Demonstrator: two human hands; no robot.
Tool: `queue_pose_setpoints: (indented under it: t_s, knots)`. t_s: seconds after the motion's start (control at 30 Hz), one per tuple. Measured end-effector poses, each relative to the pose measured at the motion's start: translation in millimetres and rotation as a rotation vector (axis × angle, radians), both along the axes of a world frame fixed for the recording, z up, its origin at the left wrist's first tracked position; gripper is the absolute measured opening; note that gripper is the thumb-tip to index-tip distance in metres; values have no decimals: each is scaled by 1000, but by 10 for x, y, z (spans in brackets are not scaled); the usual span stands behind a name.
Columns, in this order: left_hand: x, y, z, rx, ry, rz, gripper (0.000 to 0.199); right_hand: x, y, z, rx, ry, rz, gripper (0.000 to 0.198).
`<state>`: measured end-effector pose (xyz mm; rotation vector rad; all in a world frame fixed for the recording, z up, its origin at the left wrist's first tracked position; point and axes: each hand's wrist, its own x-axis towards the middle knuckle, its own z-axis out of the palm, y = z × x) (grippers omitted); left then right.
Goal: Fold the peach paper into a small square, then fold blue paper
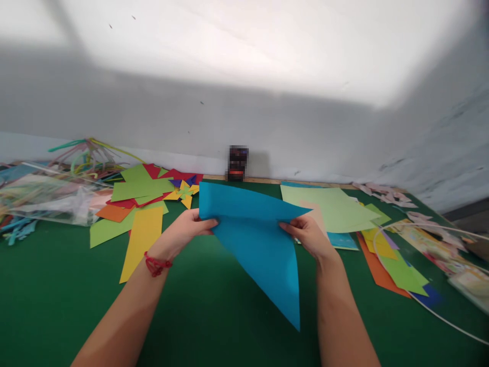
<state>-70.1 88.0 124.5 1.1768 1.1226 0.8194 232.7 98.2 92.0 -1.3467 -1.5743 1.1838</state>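
Observation:
A sheet of blue paper [252, 234] hangs between my hands above the green table, its lower corner pointing toward me. My left hand [194, 224] pinches its left edge, thumb on top and fingers behind. On the opposite side, my right hand [303, 229] grips the right edge the same way. The upper part of the sheet bends along a line between the two thumbs; whether it is creased I cannot tell. Beyond my left hand lies a yellow folded-paper pinwheel shape [185, 191]. Pale green sheets [332, 206] lie just past my right hand.
Green paper [143, 189] and a yellow strip [143, 239] lie at left, beside clear plastic bags [72, 204] and pipe cleaners [89, 148]. Orange paper [382, 270] and a white cord [431, 311] are at right. A pixelated dark object [237, 163] stands against the wall.

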Motion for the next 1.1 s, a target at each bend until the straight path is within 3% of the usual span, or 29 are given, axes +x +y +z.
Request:
queue_pose_setpoints:
  t_s: [0.5, 0.67, 0.8, 0.93, 1.1]
  knots:
    - [8, 13, -41, -6, 25, 9, 25, -19, -18, 25, -9, -25, 36, 34]
    - [17, -22, 56, 88, 35, -9, 16, -47, -46, 88, 25, -3, 66, 19]
    - [22, -43, 138, 30, 52, 17, 13, -31, -55, 126, 58, -41, 87, 19]
    - [-23, -11, 100, 4, -97, 58, 16, -18, -64, 136, 83, -51, 72, 17]
    - [-76, 33, 30, -106, -258, -49, 34, -31, -56, 115, 73, -42, 31, 17]
